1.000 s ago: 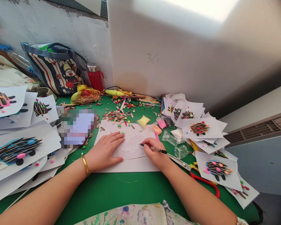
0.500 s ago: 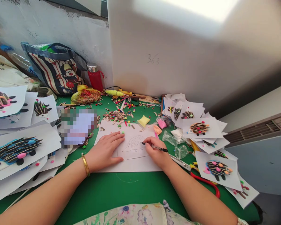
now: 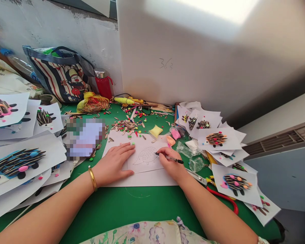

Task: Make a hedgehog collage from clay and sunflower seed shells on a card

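Note:
A small sheet of white paper [image 3: 139, 167] lies on a larger white sheet [image 3: 152, 179] in front of me. On it is a pen-line hedgehog drawing [image 3: 146, 156] with short marks over its back. Spread flat, my left hand [image 3: 117, 162] presses on the left side of the sheets. My right hand [image 3: 172, 164] grips a black pen [image 3: 175, 159], its tip at the right edge of the drawing. Just beyond the paper lie a yellow clay packet [image 3: 156, 131], an orange clay lump [image 3: 170, 140] and a pink clay lump [image 3: 175, 133].
Red-handled scissors [image 3: 223, 198] lie beside my right forearm. Hedgehog cards are stacked at left [image 3: 27, 162] and right [image 3: 240, 184]. Sunflower seeds [image 3: 124, 125] and small coloured balls cover the table behind the paper. A phone [image 3: 85, 139], red bottle [image 3: 103, 84] and striped bag [image 3: 58, 76] stand or lie leftward.
My right hand has shifted slightly right with the pen, its tip moving along the drawing's right side. The left hand stays in place.

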### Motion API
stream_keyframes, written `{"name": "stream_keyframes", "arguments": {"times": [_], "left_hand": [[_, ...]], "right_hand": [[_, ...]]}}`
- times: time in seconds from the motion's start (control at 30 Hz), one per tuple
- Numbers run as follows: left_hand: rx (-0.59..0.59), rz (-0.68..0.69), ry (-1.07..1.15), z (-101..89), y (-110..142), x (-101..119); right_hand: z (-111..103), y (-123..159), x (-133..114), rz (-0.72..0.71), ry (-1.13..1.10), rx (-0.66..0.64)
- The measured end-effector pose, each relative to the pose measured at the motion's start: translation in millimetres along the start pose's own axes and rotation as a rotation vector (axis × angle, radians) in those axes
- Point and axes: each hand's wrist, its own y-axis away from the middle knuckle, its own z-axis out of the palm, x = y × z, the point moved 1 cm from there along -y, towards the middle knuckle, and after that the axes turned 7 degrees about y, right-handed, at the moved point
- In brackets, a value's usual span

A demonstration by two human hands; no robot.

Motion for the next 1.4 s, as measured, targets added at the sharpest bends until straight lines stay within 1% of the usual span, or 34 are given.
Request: {"name": "stream_keyframes", "arguments": {"times": [0.17,0.47,0.67,1.07,1.2,1.27,1.4], "left_hand": [[-0.015,-0.001,-0.023,-1.1,0.5,0.5],[-0.004,0.006,-0.011,0.8,0.5,-0.9],[0.004,0.018,-0.012,1.8,1.1,-2.4],[-0.029,0.0,-0.047,0.2,0.2,-0.2],[-0.034,-0.004,-0.05,0.0,0.3,-0.2],[-0.036,-0.01,-0.05,-0.5,0.5,0.4],[-0.032,-0.014,-0.049,-1.1,0.8,1.6]], "right_hand": [[-0.3,-1.2,0.7,0.003,0.015,-0.024],[-2.1,-2.3,6.1,-0.006,-0.011,0.027],[-0.2,-3.4,9.4,-0.027,0.003,0.017],[-2.5,-2.6,7.4,-0.02,-0.028,0.048],[0.2,3.7,-1.4,-0.069,-0.03,0.007],[4.5,8.3,-6.1,-0.117,-0.029,-0.026],[13.1,15.5,-11.8,-0.187,-0.01,-0.046]]}}
